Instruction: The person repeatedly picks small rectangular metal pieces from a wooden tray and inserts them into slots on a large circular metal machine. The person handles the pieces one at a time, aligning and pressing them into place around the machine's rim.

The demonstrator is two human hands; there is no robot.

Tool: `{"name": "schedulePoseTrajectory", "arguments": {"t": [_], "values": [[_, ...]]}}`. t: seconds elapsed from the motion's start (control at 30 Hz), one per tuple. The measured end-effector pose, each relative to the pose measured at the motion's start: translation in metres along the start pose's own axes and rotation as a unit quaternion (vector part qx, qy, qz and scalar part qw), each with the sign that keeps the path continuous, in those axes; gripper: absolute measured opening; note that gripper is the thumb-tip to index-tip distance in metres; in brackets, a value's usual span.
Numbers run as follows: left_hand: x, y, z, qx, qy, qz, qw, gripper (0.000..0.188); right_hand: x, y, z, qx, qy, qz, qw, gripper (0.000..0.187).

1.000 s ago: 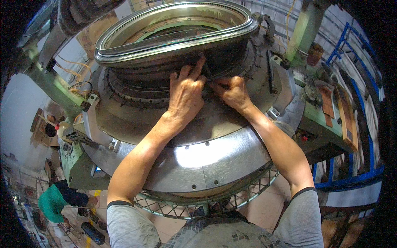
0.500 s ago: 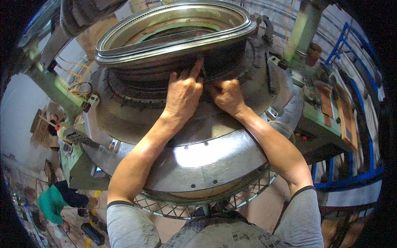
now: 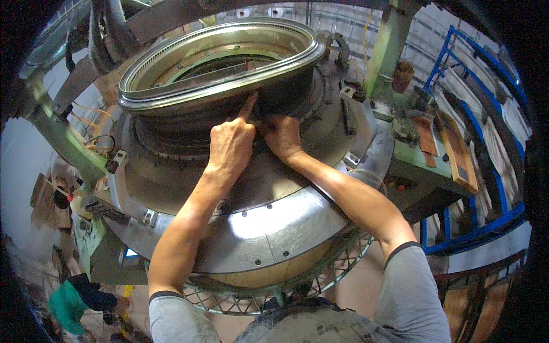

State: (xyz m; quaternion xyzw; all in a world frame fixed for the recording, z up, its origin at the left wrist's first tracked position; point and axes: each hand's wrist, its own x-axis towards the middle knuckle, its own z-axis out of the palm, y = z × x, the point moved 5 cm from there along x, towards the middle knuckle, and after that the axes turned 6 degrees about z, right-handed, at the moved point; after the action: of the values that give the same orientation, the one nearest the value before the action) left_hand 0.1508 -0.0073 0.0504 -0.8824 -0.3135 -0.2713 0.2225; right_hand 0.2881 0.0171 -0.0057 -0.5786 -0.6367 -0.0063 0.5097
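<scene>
A tilted oval metal ring with a silver rim sits on top of a round machine. Below it runs a dark ribbed band, apparently rubber. My left hand reaches to this band; its index finger is stretched up against the band's front, just under the ring, and its other fingers are curled in. Close at its right, my right hand is closed like a fist against the band's lower part. Its fingertips are hidden, and what they hold, if anything, does not show. Both forearms pass over the machine's shiny metal skirt.
Metal clamps stand around the skirt. A green post rises at the back right, near a wooden frame on a ledge. Further right is a blue rack with pale sheets. A person in green is at lower left.
The whole view has shifted, with the ring lower and further left in it. My hands have come closer together, and more of my left hand's fingers are curled.
</scene>
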Motion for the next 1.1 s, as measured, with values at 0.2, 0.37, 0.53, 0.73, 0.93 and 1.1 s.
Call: {"name": "schedulePoseTrajectory", "arguments": {"t": [0.2, 0.37, 0.53, 0.73, 0.93, 1.1], "values": [[-0.001, -0.006, 0.003, 0.04, -0.049, -0.025, 0.998, 0.035, 0.013, 0.002, 0.006, 0.139, 0.073, 0.086, 0.984, 0.032], [-0.004, -0.011, 0.005, 0.037, -0.035, -0.029, 0.998, 0.078, 0.024, 0.0, -0.007, -0.084, 0.039, 0.022, 0.995, 0.039], [-0.005, -0.015, 0.002, 0.023, -0.017, -0.014, 1.0, 0.09, 0.033, -0.004, -0.01, -0.149, -0.013, -0.068, 0.986, 0.038], [-0.004, -0.019, 0.001, 0.005, -0.019, -0.015, 1.0, 0.092, 0.03, 0.0, 0.0, -0.131, -0.038, -0.042, 0.99, 0.038], [-0.006, -0.02, 0.002, 0.001, -0.006, -0.004, 1.0, 0.09, 0.019, -0.003, 0.005, -0.07, -0.014, -0.108, 0.992, 0.026], [-0.008, -0.021, 0.005, 0.013, -0.016, -0.012, 1.0, 0.086, 0.017, 0.002, 0.005, -0.062, -0.028, -0.098, 0.993, 0.037]]}}
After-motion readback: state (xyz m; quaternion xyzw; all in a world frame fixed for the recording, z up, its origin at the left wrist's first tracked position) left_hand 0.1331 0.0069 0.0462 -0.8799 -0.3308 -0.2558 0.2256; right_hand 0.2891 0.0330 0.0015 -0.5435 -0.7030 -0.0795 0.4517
